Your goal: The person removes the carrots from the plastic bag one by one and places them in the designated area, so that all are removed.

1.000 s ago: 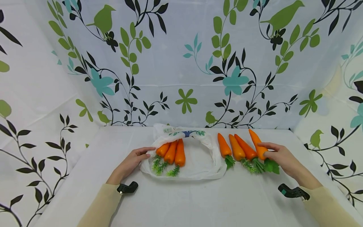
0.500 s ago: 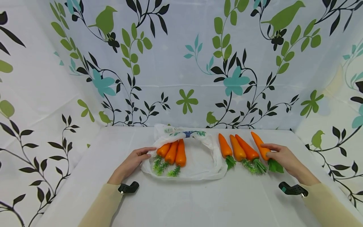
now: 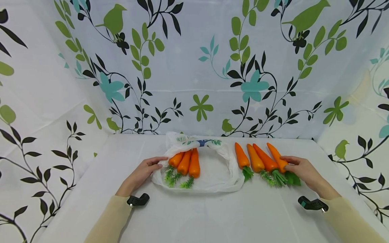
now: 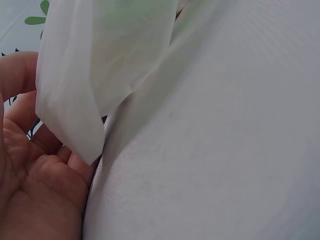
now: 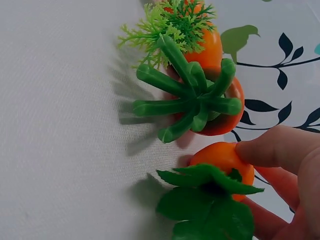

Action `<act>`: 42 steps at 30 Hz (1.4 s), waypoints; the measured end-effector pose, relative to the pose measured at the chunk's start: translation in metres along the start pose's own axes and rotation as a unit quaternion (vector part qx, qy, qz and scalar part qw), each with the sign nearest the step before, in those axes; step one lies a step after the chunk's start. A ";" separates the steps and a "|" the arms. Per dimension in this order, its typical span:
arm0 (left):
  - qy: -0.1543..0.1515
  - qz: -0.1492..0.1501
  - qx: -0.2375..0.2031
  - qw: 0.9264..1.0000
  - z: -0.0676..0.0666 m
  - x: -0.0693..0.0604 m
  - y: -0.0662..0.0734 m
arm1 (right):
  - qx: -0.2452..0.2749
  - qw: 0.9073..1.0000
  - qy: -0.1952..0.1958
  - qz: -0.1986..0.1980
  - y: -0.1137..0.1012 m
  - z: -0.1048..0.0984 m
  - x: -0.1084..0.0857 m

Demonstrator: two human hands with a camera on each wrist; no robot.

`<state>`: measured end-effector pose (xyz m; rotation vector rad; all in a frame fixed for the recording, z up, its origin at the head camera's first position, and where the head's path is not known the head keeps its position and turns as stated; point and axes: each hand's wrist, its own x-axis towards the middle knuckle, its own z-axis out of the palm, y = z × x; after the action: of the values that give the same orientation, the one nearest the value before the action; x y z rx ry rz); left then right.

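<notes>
A white plastic bag lies on the table with its mouth toward me. Three orange toy carrots with feathery green tops rest in its left part. My left hand holds the bag's left edge between thumb and fingers; in the left wrist view the thin plastic hangs between them. To the right of the bag, several carrots lie in a row, tips pointing away. My right hand pinches the rightmost carrot near its leafy end. In the right wrist view its broad green leaves hang beside the fingers.
Left of the held carrot lie a carrot with thick green stalks, a feathery-topped carrot and a leafy-topped carrot. The white table ends at a patterned cloth hung behind it.
The right hand first shifted the rightmost carrot a little right and nearer, then brought it left, closer to the carrot beside it. The left hand and bag look unchanged.
</notes>
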<state>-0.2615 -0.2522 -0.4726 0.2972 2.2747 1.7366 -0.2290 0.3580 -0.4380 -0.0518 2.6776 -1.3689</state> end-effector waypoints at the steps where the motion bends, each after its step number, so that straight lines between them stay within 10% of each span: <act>1: 0.000 0.000 -0.001 1.000 0.000 0.000 0.000 | 0.001 1.000 0.001 -0.001 0.000 0.000 0.000; 26: -0.003 -0.004 0.004 1.000 -0.001 -0.002 0.002 | -0.007 0.999 0.038 0.000 -0.009 0.001 0.000; 42: 0.000 -0.001 0.005 1.000 0.000 -0.001 0.003 | 0.005 0.996 0.079 -0.033 -0.058 0.022 -0.006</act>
<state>-0.2604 -0.2514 -0.4692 0.2965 2.2832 1.7234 -0.2221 0.3071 -0.4033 -0.0333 2.8221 -1.4631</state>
